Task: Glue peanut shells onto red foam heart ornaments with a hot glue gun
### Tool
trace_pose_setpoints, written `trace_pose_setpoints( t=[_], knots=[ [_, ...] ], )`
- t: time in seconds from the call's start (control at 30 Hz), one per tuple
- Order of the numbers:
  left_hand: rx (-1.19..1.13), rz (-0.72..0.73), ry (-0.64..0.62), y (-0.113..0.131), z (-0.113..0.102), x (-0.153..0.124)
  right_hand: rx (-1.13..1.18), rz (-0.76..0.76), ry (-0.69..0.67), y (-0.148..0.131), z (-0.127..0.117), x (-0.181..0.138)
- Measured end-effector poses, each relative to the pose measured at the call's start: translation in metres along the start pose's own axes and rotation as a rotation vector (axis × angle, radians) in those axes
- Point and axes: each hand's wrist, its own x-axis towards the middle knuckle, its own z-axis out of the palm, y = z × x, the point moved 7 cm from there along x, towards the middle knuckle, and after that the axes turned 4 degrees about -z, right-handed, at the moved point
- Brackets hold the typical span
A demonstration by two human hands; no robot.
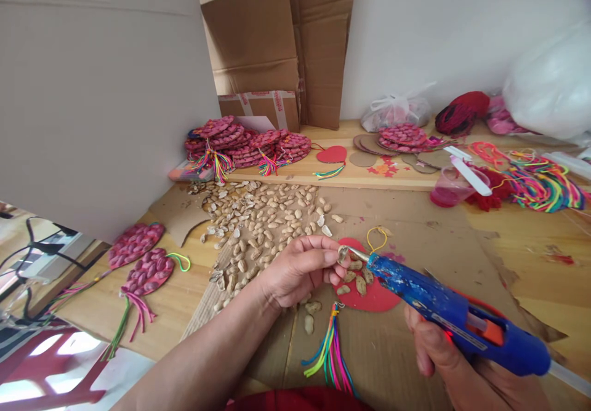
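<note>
My left hand (302,269) is closed in a pinch on a peanut shell half (342,255), held just above a red heart-shaped card (376,297). My right hand (443,355) grips a blue hot glue gun (462,315), and the gun's metal nozzle touches the shell at my left fingertips. A few peanut shells lie glued on the red card. A yellow cord loop (377,236) sticks out of the card's top, and a multicoloured tassel (329,349) hangs from its bottom.
A heap of loose peanut shells (263,220) covers the cardboard ahead. Two finished pink hearts (143,260) lie at the left, stacks of them (244,143) at the back. A pink cup (450,189), coloured cords (538,180) and plastic bags sit at the right.
</note>
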Motion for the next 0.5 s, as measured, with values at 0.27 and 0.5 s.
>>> trace_pose_setpoints(
  t=[0.27,0.5],
  knots=[
    [0.002,-0.003,0.01,0.0,0.0005,-0.0005,0.036,0.024,0.011,-0.0057,0.0005,0.0038],
    [-0.003,-0.001,0.011,0.0002,0.001,-0.0001,0.031,0.017,0.0,-0.0018,0.0016,0.0006]
  ],
)
